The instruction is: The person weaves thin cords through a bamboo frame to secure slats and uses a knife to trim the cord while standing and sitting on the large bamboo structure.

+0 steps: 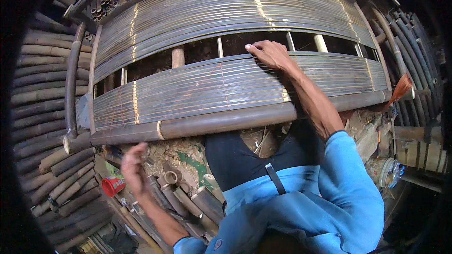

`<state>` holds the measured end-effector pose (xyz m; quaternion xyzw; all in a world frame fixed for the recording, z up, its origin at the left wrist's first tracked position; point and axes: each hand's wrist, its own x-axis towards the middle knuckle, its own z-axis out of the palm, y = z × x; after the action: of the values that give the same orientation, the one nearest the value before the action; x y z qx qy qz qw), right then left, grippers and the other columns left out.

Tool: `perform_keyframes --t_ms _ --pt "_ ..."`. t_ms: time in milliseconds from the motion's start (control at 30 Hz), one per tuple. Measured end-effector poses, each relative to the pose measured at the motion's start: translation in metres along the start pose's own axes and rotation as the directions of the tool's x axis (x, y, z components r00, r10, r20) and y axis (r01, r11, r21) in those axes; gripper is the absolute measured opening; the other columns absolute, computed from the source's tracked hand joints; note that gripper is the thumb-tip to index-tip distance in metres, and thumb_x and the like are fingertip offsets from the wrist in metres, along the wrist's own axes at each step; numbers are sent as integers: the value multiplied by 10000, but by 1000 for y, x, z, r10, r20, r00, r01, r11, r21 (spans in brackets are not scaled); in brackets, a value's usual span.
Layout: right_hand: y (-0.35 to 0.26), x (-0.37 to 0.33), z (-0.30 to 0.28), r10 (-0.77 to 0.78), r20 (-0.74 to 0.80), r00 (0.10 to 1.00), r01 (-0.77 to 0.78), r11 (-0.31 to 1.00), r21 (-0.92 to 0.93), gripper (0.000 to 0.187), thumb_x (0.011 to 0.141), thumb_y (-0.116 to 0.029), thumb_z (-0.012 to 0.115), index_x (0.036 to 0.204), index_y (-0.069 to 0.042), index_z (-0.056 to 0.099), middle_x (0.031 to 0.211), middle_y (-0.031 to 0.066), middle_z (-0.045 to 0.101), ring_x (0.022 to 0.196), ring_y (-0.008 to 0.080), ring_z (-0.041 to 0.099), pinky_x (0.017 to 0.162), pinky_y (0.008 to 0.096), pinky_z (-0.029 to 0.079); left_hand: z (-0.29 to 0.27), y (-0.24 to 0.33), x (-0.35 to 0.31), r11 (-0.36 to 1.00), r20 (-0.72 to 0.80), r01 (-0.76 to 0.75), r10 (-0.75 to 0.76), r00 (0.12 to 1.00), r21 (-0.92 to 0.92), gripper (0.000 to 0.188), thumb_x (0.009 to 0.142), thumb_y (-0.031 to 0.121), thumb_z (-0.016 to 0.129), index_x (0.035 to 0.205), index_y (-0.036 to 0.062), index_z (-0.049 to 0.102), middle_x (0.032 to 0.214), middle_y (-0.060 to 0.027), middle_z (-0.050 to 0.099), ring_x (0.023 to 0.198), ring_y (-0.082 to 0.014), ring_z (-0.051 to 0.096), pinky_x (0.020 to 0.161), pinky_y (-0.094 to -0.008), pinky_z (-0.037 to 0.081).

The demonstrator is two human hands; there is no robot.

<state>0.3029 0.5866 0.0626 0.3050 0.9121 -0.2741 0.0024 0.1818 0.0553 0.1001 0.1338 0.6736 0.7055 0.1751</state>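
Note:
A bench-like bamboo frame spans the view, its top made of a far slat panel [188, 21] and a near slat panel [188, 88] of dark, narrow bamboo strips. A long gap lies between the panels, with pale crosspieces showing in it. My right hand [274, 55] rests at the gap-side edge of the near panel, its fingers bent over that edge and partly hidden. A thick dark bamboo pole [226, 121] forms the front rail. Below the rail's left part, my left hand [135, 167] hangs in the air, smeared by motion; its fingers are unclear.
Stacked bamboo poles [49, 82] fill the left side, and more poles [414, 56] lean at the right. Cut bamboo pieces [207, 204] lie beside my legs, near a red container [113, 186]. A clear jar [390, 171] and orange fibres [401, 89] are at the right.

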Motion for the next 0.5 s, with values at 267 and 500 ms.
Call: perform_keyframes --t_ms 267,500 --pt "-17 51 22 -203 239 950 179 977 118 514 964 -388 582 1370 -75 617 1066 199 744 1019 332 717 984 437 523 -10 97 134 990 -4 -132 132 991 -48 438 1037 115 556 1427 -73 492 1373 -153 587 1141 -181 604 943 -301 504" --pt "-38 77 45 -167 285 944 122 978 170 534 891 -283 674 1376 -67 615 1298 226 660 1215 394 627 1055 425 486 247 -14 239 370 444 -416 10 896 831 291 808 132 653 1055 53 785 995 -223 740 932 -334 749 862 -396 575"
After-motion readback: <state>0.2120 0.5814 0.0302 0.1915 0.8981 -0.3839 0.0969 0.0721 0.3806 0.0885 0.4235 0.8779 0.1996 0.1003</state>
